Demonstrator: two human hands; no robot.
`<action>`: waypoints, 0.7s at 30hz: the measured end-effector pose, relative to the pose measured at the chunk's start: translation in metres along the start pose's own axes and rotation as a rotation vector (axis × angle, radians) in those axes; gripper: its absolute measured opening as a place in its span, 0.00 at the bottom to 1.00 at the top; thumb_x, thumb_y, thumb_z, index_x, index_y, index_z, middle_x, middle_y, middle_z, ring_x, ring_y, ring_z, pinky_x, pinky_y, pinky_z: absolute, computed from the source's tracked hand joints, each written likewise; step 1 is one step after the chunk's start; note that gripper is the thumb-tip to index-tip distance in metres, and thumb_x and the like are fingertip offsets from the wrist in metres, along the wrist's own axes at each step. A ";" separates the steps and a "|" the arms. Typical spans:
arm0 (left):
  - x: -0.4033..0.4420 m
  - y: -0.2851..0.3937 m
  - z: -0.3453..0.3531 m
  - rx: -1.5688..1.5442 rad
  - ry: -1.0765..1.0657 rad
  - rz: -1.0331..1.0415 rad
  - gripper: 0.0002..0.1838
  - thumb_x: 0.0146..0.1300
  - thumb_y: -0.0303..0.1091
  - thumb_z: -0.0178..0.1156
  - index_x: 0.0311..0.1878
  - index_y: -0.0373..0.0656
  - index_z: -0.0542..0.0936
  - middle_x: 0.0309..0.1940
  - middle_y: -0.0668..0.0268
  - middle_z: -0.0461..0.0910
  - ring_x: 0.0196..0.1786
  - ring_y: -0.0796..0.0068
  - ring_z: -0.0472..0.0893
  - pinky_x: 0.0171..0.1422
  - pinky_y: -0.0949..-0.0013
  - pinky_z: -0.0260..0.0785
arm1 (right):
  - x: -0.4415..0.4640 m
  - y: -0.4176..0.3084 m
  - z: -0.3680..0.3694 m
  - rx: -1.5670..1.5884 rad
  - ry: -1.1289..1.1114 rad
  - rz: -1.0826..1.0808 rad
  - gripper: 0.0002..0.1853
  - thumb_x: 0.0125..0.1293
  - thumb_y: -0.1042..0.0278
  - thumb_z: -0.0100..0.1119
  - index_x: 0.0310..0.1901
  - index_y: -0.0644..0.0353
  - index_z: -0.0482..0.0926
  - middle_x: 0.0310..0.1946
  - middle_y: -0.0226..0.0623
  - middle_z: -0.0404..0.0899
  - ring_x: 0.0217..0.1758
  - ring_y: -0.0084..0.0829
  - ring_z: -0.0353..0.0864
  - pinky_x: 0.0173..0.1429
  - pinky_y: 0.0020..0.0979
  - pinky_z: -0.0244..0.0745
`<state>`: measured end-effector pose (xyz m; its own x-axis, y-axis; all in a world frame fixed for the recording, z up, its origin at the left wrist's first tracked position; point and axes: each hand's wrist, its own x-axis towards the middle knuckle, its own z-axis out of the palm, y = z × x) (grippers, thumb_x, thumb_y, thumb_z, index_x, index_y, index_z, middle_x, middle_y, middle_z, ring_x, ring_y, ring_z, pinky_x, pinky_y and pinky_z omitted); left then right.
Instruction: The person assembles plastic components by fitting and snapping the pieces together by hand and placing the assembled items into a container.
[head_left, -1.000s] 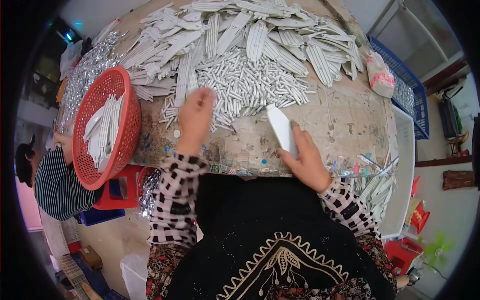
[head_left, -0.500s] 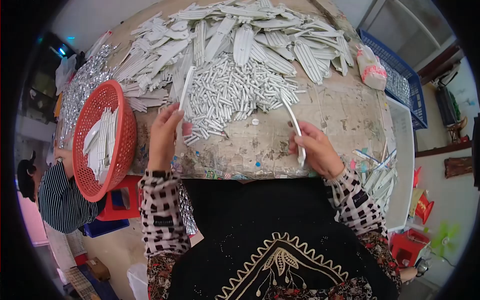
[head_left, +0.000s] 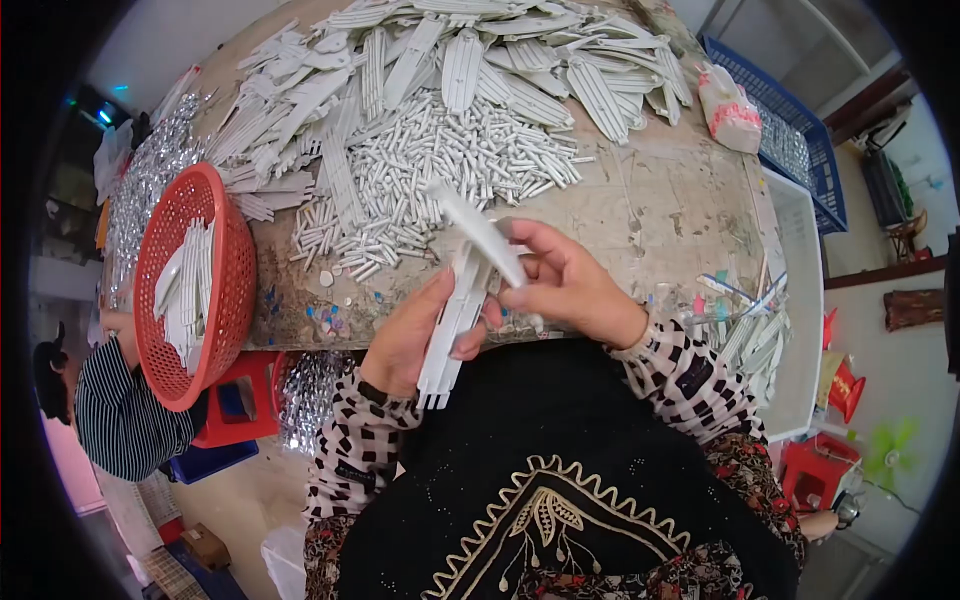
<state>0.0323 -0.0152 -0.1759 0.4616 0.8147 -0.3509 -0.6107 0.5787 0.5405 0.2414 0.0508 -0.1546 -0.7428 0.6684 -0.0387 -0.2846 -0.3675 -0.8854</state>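
Note:
My left hand is closed around a long white slatted plastic piece, which tilts over the table's front edge. Close beside it, my right hand pinches a narrow white curved plastic strip, smeared by motion. The strip crosses the upper end of the slatted piece; whether the two touch, I cannot tell. Beyond both hands lies a heap of short silvery-white rods. Behind the rods, slatted white plastic pieces are piled high.
On the left stands a red basket with white pieces inside. A white bin on the right holds more pieces, near a blue crate. A pink-and-white bag sits on the worn table. Another person's striped sleeve shows at left.
My hands have come together from far apart. My left hand now grips a slatted piece and has moved right; my right hand has moved left with the strip. Some rods have spread leftward.

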 end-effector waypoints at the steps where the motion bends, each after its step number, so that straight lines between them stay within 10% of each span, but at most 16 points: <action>1: 0.005 0.002 0.002 0.004 -0.005 -0.004 0.31 0.74 0.56 0.44 0.69 0.42 0.62 0.38 0.59 0.78 0.24 0.78 0.72 0.27 0.76 0.66 | -0.006 -0.006 -0.003 0.055 0.066 0.081 0.35 0.62 0.80 0.59 0.70 0.62 0.57 0.56 0.38 0.72 0.52 0.26 0.77 0.56 0.29 0.74; 10: 0.026 -0.004 0.016 0.046 -0.129 0.258 0.34 0.71 0.62 0.45 0.68 0.45 0.65 0.34 0.68 0.76 0.24 0.84 0.69 0.28 0.78 0.63 | -0.049 0.015 0.008 -0.291 0.232 -0.131 0.36 0.68 0.76 0.53 0.75 0.63 0.48 0.55 0.39 0.66 0.57 0.24 0.68 0.59 0.25 0.66; 17: 0.023 -0.008 0.025 0.028 0.065 0.419 0.26 0.68 0.37 0.60 0.67 0.41 0.67 0.56 0.63 0.77 0.56 0.71 0.78 0.61 0.63 0.71 | -0.048 0.020 0.010 -0.862 0.150 -0.248 0.35 0.67 0.71 0.57 0.72 0.69 0.53 0.54 0.48 0.66 0.58 0.39 0.68 0.64 0.31 0.62; 21: 0.022 -0.010 0.017 0.110 0.076 0.442 0.28 0.68 0.37 0.61 0.68 0.40 0.66 0.57 0.64 0.77 0.59 0.71 0.77 0.64 0.64 0.70 | -0.049 0.023 0.012 -0.887 0.114 -0.302 0.34 0.67 0.72 0.57 0.71 0.70 0.55 0.52 0.48 0.67 0.53 0.42 0.69 0.60 0.31 0.64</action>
<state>0.0597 -0.0038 -0.1759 0.1210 0.9853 -0.1210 -0.6649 0.1709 0.7271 0.2639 0.0015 -0.1677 -0.6355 0.7317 0.2465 0.1446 0.4264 -0.8929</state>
